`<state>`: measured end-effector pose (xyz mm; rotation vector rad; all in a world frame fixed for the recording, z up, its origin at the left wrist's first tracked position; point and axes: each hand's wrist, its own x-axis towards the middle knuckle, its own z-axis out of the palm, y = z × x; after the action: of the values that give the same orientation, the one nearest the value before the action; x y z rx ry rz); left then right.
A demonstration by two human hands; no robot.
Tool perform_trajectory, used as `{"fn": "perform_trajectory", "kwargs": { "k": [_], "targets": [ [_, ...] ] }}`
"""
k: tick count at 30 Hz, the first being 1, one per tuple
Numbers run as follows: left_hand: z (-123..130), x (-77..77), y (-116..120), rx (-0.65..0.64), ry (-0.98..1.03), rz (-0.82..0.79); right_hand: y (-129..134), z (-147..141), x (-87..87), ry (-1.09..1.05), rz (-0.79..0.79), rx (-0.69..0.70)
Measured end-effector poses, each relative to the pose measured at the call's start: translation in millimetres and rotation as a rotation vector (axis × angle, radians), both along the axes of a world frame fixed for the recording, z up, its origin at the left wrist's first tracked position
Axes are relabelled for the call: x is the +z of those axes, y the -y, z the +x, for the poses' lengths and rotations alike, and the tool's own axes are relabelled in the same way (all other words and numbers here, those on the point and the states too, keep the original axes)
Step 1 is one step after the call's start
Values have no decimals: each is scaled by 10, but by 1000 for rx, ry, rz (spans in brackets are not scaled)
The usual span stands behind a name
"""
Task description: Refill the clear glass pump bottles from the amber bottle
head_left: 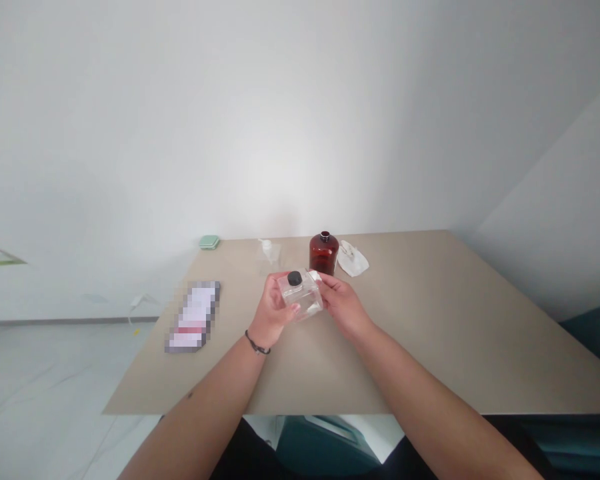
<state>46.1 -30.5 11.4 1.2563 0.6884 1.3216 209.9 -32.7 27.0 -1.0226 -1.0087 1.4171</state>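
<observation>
My left hand (273, 310) is closed around the left side of a clear square bottle (303, 303) with a black cap (295, 279). The bottle is held tilted above the table. At its right side, my right hand (343, 303) has its fingers pinched on a small white piece (315, 275) that looks like tissue, pressed against the bottle. Part of that piece is hidden by the fingers. Just behind my hands stands an uncapped dark red-brown bottle (323, 252). Beside it lies a crumpled white tissue (354, 261).
A clear bottle with a white pump top (267, 248) is near the wall. A green case (209, 242) sits at the table's back left corner. On the left lies a phone (194, 317), blurred out. The table (455, 320) meets the wall at the back.
</observation>
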Motion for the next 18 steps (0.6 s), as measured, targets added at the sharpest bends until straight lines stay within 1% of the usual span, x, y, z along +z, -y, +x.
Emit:
{"fn": "perform_trajectory", "kwargs": {
  "k": [2, 4, 6, 9, 11, 13, 16, 18],
  "targets": [
    [-14, -7, -26, 40, 20, -27, 26, 13, -26, 70, 41, -12],
    [-35, -18, -50, 43, 60, -57, 46, 38, -35, 115, 93, -23],
    [-50, -19, -57, 6, 105, -67, 50, 58, -30, 122, 152, -40],
    [-45, 2, -17, -95, 115, -71, 25, 53, -18, 76, 200, -86],
    [-29, 25, 32, -163, 129, -102, 5, 29, -10, 3, 168, -92],
    [-19, 47, 72, -199, 176, -140, -1, 1, 1, -81, 102, -52],
    [-26, 74, 90, -204, 242, -165, 26, -25, 22, -167, 33, 18],
    [-37, 89, 78, -196, 271, -166, 51, -26, 33, -204, 18, 29]
  ]
}}
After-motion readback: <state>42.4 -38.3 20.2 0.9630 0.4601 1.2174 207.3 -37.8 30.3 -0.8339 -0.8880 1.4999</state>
